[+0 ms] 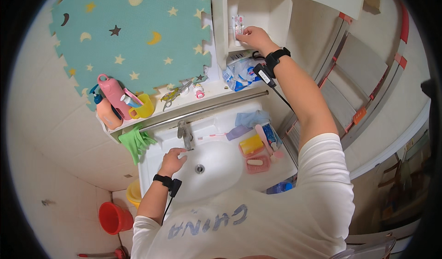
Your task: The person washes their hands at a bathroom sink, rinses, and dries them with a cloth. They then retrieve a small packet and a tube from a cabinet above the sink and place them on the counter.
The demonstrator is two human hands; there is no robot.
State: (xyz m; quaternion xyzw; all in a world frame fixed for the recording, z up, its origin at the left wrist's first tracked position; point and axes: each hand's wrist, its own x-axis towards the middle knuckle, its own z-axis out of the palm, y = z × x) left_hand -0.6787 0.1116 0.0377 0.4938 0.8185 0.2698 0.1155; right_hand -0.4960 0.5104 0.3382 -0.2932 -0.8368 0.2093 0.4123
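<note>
My right hand (258, 39) reaches up into an open white cabinet (267, 17), its fingers closed on a slim white-and-pink tube (237, 23). The tube stands roughly upright near the cabinet's left wall. Low over the white sink (216, 164), my left hand (172, 162) holds nothing. Its fingers are a little bent and apart, just below the metal faucet (184, 132). A toothbrush (212, 135) lies on the sink's back rim. To the right of the basin sit a yellow block-like item (251, 145), a pink soap dish with a pale bar (256, 163), and a pink brush (267, 139).
A metal rail (202, 110) runs between sink and shelf. On the shelf stand an orange pump bottle (108, 111), a pink bottle (114, 95), a yellow cup (143, 107) and scissors (172, 95). Plastic packs (240, 72) lie under the cabinet. A folded ladder (354, 70) leans right.
</note>
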